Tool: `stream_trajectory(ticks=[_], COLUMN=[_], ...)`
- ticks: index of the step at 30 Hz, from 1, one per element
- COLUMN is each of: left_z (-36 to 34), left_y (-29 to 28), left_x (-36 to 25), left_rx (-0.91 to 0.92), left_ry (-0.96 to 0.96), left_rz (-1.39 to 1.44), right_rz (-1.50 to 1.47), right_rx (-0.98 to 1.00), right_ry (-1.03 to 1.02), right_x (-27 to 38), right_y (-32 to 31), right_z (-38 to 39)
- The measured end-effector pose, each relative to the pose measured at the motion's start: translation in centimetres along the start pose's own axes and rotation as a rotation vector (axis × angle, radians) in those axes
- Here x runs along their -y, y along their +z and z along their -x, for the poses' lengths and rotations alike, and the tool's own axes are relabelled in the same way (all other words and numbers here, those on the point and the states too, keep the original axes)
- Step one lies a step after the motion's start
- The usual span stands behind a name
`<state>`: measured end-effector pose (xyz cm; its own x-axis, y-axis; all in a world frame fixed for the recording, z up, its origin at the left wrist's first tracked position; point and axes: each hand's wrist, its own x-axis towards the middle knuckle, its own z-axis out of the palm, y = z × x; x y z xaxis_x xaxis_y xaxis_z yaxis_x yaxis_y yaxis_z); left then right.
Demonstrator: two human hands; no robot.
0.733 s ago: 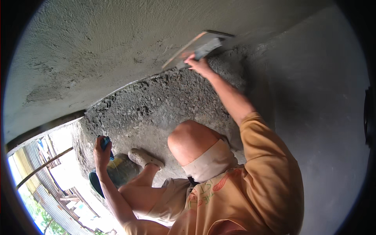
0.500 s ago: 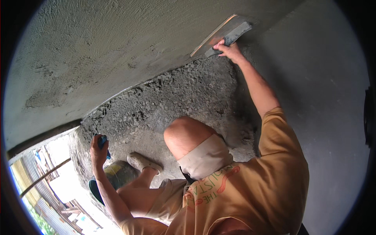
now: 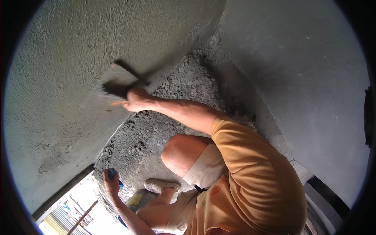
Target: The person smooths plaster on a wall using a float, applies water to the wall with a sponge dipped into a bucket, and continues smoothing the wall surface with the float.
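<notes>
My right hand [image 3: 138, 100] is closed round the handle of a plastering trowel [image 3: 122, 75]. The trowel's broad flat blade is at the grey plastered wall [image 3: 164, 35], just above the wall's foot; motion blurs it. Low on the left, my left hand [image 3: 112, 186] grips a small dark blue object [image 3: 112, 173] whose kind I cannot make out. That hand is apart from the wall, above the rough ground.
Rough, lumpy ground [image 3: 192, 84] runs along the wall's foot. A smoother grey wall [image 3: 297, 78] stands on the right. Beside my clog [image 3: 156, 185] is a dark bucket [image 3: 136, 201] with a yellow patch. A bright opening [image 3: 80, 192] lies at lower left.
My right hand has swept the trowel left along the wall, away from the corner. The view has shifted; my left hand still holds the blue object.
</notes>
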<state>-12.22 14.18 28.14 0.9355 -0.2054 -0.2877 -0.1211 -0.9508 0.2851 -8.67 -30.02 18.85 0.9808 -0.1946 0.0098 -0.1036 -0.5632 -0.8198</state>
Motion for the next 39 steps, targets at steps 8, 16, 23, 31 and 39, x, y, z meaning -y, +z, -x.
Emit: stream_trajectory(ticks=[8,16,23,31,39], left_z=[1.1,0.5,0.4,1.7,1.5], left_y=[-1.2,-1.5,0.6,0.5,0.3], left_x=[-0.8,1.3,-0.3,3.3,2.4], left_rx=[0.008,0.04,0.055,0.036,0.041], left_ry=[0.027,-0.006,-0.002,-0.018,-0.085], left_rz=[0.121,0.037,-0.01,0.054,0.098], right_rz=[0.128,-0.053,-0.179,0.27,0.106], right_rx=[-0.164,-0.261,-0.027,-0.265,-0.515], right_ry=[0.354,0.099,0.326,0.556,0.383], right_x=[-20.5,-1.2,-5.7,-22.2,-18.4], right_y=[-22.7,-35.3,-18.4,-30.0,-36.0], right_z=[2.7,4.4,3.4,4.7,4.8])
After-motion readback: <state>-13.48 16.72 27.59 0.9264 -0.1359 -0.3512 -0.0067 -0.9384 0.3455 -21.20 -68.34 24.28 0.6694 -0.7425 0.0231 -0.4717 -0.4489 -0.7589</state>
